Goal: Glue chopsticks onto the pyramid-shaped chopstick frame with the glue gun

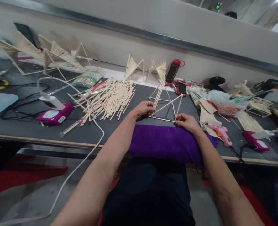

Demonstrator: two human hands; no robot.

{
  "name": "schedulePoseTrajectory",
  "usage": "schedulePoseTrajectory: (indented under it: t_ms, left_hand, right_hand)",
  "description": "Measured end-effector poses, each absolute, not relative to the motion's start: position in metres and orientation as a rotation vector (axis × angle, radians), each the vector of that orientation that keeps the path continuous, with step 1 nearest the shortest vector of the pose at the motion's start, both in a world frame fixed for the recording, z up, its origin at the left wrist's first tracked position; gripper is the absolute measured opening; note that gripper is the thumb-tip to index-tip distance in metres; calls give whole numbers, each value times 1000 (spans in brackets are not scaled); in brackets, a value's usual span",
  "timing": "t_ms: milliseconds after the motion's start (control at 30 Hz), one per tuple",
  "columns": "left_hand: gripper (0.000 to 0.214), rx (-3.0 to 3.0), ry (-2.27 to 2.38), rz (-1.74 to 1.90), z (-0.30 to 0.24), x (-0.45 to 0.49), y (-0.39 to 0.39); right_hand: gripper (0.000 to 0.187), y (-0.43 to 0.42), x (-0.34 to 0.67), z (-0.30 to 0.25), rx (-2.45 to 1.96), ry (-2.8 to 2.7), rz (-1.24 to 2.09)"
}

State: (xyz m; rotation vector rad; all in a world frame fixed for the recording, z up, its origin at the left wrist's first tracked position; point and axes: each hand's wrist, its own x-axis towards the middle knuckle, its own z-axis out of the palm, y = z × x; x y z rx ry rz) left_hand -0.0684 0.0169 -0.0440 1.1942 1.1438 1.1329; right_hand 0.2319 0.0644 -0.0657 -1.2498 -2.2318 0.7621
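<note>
A wooden stick frame stands on the dark tabletop in front of me, with several sticks fanned along its left side. My left hand pinches the frame's lower left corner, where the fanned sticks come together. At the lower right corner, the fingers of my right hand are closed on the frame. A folded purple towel lies at the table edge below both hands. A big pile of loose wooden sticks is left of my left hand. The pink glue gun rests right of my right hand.
Finished-looking twisted stick models stand along the wall. Behind the frame are a red-capped bottle and a phone. A magenta power strip with a white cable is at left; another magenta power strip lies at right.
</note>
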Motion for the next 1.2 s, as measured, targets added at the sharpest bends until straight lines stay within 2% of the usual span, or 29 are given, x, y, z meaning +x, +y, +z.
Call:
schedulePoseTrajectory:
  t_ms: [233,433,633,1000,1100,1200]
  left_hand:
    - [27,1198,1175,1125,-38,-66,12]
    - [29,1223,1254,1099,-35,-65,11]
    - [29,1222,1222,1090,-38,-64,11]
    - [21,1284,1202,1117,-42,-53,7]
    - [27,1351,1362,1123,-38,-50,5]
    - [29,1521,1785,1114,-32,-48,1]
  right_hand:
    - [33,63,232,-65,-1251,-2237,755]
    - [23,61,229,-62,-1230,-2264,773]
    - [21,60,231,-60,-1224,-2285,795]
    - [31,54,235,-58,-1297,-2297,828]
    - [33,53,234,-55,-1295,-2295,820]
    - [33,52,235,-53,-1314,-2284,793]
